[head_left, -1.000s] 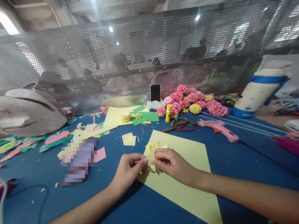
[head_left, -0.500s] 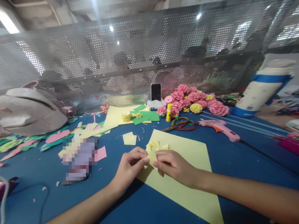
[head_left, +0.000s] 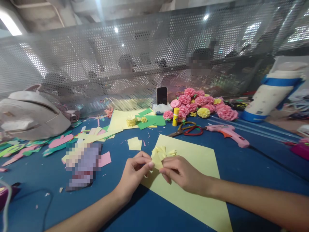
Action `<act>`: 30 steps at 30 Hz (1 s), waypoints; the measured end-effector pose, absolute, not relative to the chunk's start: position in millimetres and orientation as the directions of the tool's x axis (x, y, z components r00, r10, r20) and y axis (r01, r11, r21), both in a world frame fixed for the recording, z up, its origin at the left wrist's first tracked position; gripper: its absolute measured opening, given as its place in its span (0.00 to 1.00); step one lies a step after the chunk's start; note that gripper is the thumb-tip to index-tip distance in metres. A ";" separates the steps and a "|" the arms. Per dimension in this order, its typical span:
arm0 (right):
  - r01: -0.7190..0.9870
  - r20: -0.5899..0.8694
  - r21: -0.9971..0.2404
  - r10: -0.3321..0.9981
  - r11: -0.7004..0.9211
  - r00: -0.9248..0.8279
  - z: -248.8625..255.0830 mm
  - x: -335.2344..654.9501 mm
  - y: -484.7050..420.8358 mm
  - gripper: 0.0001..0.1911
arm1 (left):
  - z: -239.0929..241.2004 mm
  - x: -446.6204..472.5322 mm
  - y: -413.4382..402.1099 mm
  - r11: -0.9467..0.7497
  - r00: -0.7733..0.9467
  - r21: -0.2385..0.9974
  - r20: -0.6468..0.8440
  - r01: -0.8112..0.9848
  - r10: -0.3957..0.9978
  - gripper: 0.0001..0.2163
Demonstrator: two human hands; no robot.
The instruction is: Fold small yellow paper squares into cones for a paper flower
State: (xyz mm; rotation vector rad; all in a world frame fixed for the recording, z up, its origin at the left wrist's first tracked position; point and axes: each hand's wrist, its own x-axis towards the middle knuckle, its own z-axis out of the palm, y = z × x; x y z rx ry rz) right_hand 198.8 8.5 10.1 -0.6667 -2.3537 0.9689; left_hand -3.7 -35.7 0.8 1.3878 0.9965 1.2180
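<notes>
Both my hands pinch a small folded yellow paper piece (head_left: 159,156) with fringed edges, held just above a large yellow paper sheet (head_left: 193,180) on the blue table (head_left: 241,164). My left hand (head_left: 135,172) grips the piece from the left with fingers curled. My right hand (head_left: 182,174) grips it from the right with thumb and fingers closed. A small yellow paper square (head_left: 134,143) lies on the table just beyond my left hand.
Scissors (head_left: 187,129), a pink glue gun (head_left: 228,133) and a glue stick (head_left: 175,117) lie behind the sheet. Pink and yellow paper flowers (head_left: 201,104), a phone (head_left: 162,95), a white-blue bottle (head_left: 270,93), a bag (head_left: 31,111) and paper scraps (head_left: 60,141) surround them. A perforated screen (head_left: 145,64) backs the table.
My fingers have shifted slightly on the yellow piece, turning it a little; my hands stay in the same place over the sheet.
</notes>
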 end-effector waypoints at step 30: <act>0.310 0.275 -0.733 0.680 0.606 -0.680 5.5 199.3 7.5 0.17 | -3.0 3.3 -40.8 -0.276 0.123 0.946 0.258 0.170 0.958 0.18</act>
